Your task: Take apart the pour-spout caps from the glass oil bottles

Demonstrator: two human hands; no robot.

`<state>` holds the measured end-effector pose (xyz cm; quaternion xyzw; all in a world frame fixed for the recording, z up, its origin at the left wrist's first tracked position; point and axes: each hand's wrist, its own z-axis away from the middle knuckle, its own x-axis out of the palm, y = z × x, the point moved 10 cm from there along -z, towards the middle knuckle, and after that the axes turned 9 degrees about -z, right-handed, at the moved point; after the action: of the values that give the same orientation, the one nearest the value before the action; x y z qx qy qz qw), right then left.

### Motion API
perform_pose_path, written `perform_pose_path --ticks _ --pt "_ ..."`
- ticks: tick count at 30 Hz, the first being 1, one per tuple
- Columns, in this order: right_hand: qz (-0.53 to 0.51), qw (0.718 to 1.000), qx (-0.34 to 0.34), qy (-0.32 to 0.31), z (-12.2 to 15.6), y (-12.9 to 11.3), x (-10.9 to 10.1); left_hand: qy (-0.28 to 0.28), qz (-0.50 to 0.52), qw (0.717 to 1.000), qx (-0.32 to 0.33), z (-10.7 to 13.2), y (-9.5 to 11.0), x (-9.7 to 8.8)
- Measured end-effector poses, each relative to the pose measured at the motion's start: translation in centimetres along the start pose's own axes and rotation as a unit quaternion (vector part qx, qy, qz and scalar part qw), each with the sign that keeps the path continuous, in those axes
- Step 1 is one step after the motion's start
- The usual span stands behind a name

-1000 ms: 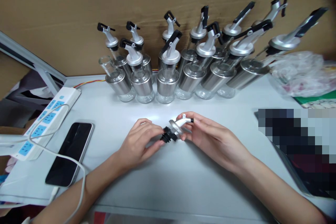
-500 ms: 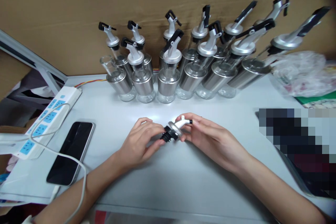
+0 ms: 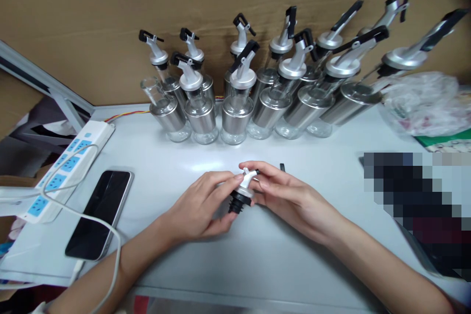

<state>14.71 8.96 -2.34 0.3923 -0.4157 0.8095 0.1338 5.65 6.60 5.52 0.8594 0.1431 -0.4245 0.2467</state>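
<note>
"Where is the spout (image 3: pixel 244 192), and which way does it point?"

"Between both hands, over the middle of the table (image 3: pixel 287 265). Its long axis slants: the ribbed black stopper (image 3: pixel 237 204) points near and slightly left, the tip (image 3: pixel 257 171) far and right."

"How are the hands posed?"

"The left hand (image 3: pixel 198 203) reaches in from the near left, narrowed on the spout, thumb low at the stopper, fingers above. The right hand (image 3: pixel 294 196) comes from the near right, fingers curled behind the spout, thumb near the tip, holding it too."

"And the rest, counted?"

"Twelve bottles (image 3: pixel 237 114) stand in two far rows of six. Eleven carry fitted spouts (image 3: pixel 243 78); the near row's leftmost has a bare neck (image 3: pixel 149 87). One phone (image 3: pixel 98 216) and one power strip (image 3: pixel 69 164) lie left."
</note>
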Motion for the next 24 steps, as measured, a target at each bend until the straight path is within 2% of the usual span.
perform_pose_path --ticks 4,9,16,24 --pt "0.024 1.000 -0.012 -0.010 0.06 -0.32 0.26 0.001 -0.023 1.000 0.012 -0.05 0.24 -0.01" --pt "0.079 0.997 -0.024 0.007 0.07 -0.70 0.06 -0.007 -0.013 1.000 0.019 0.00 0.37 0.43" --pt "0.053 0.998 -0.025 0.008 0.10 -0.79 0.07 0.018 0.012 1.000 0.019 -0.24 0.41 -0.37" --pt "0.038 0.999 -0.022 0.013 0.07 -0.99 -0.32 -0.005 0.019 1.000 0.004 0.03 -0.46 -0.11"
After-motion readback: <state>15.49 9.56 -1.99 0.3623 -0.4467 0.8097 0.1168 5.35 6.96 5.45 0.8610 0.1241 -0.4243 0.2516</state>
